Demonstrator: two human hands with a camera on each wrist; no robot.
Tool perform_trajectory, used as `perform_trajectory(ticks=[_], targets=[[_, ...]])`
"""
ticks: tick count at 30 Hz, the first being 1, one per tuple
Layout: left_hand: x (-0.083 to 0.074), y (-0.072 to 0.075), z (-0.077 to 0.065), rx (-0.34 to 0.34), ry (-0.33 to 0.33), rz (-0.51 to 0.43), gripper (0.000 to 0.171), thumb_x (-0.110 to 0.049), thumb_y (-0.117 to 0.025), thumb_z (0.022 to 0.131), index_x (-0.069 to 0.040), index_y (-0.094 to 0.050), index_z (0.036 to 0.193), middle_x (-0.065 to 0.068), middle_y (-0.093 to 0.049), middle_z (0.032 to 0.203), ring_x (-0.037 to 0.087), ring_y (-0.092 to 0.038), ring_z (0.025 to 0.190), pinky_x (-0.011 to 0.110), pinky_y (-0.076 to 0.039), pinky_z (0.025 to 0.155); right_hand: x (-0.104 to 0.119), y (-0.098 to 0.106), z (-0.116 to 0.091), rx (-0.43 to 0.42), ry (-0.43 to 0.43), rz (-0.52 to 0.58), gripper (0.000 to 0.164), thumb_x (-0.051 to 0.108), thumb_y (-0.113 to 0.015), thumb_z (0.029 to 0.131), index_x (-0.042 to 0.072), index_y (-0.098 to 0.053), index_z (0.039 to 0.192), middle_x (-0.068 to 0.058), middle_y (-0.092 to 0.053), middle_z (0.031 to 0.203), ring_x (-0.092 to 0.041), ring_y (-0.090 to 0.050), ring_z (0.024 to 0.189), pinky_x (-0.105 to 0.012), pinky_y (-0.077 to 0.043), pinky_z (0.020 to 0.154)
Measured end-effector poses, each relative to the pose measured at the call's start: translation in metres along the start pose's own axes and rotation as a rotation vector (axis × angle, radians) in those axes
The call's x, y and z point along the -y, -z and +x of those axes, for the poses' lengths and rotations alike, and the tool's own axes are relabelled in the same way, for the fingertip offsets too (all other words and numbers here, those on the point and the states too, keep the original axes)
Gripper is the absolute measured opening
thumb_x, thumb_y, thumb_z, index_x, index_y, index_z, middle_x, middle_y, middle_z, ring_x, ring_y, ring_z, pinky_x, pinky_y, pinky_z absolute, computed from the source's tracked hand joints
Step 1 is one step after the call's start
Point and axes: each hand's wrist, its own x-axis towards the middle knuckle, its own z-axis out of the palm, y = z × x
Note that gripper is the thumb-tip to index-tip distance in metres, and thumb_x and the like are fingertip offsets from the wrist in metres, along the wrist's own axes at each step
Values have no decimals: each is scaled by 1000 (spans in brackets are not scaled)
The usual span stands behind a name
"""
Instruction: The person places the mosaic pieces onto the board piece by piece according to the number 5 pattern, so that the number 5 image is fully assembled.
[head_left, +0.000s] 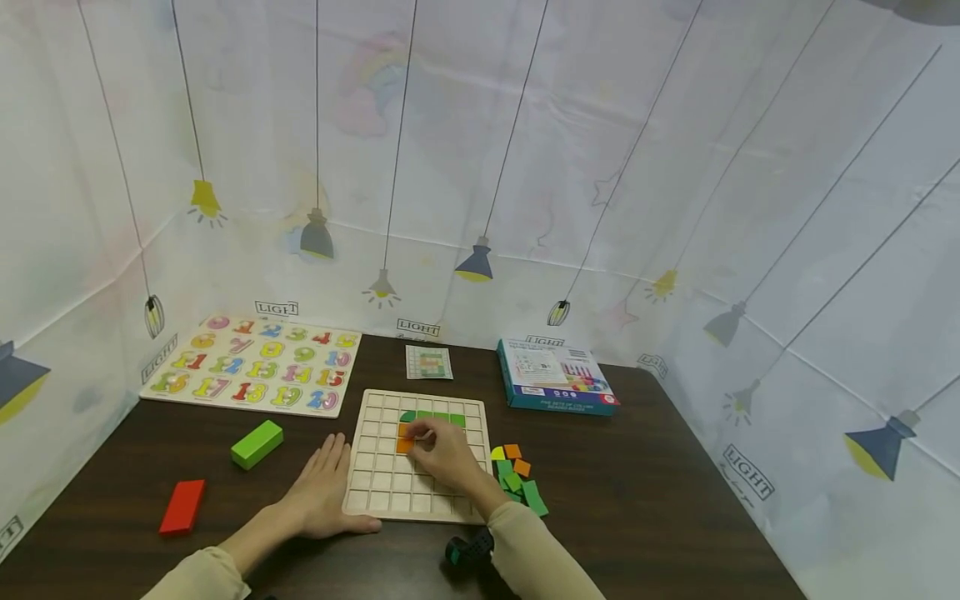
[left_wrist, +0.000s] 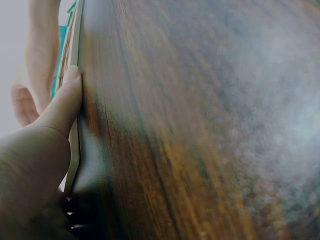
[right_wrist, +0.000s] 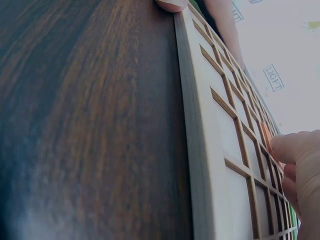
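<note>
The dark surface (head_left: 645, 500) stands inside pale cloth walls (head_left: 480, 125) printed with lamps. A number puzzle (head_left: 258, 367) fills its far left corner. Centrally lies the grid board (head_left: 378, 482), the left hand (head_left: 324, 494), fingers straight, against its near left corner. The right hand's (head_left: 447, 457) bent fingers meet orange tiles (head_left: 405, 446) there; whether they pinch one, I cannot tell.
</note>
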Motion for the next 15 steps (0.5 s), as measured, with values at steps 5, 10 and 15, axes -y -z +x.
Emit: perform_trajectory(ticks=[5,10,15], targets=[[-1,0,-1,0,0,-3,127,-75,-64,66,19,-21,140,39,-13,146,49,-7,137,59,-16,107,-8,7,-4,-40,3,8,19,5,-68,86,6,-65,105,-3,-65,97,-13,-62,86,-22,-51,74],[-1,1,-1,-9,-8,3,127,-75,-64,67,19,-21,140,39,-14,146,49,-8,137,59,-16,107,-15,20,-5,-87,-27,12,19,4,-69,85,2,-65,104,-5,-66,96,-17,-63,86,-26,-52,74],[0,1,0,-10,-12,-1,127,-74,-65,66,19,-21,140,39,-14,146,50,-8,137,60,-16,106,-25,34,-13,-132,-30,6,21,-2,-70,82,-2,-65,103,-9,-67,93,-22,-64,85,-32,-54,74]])
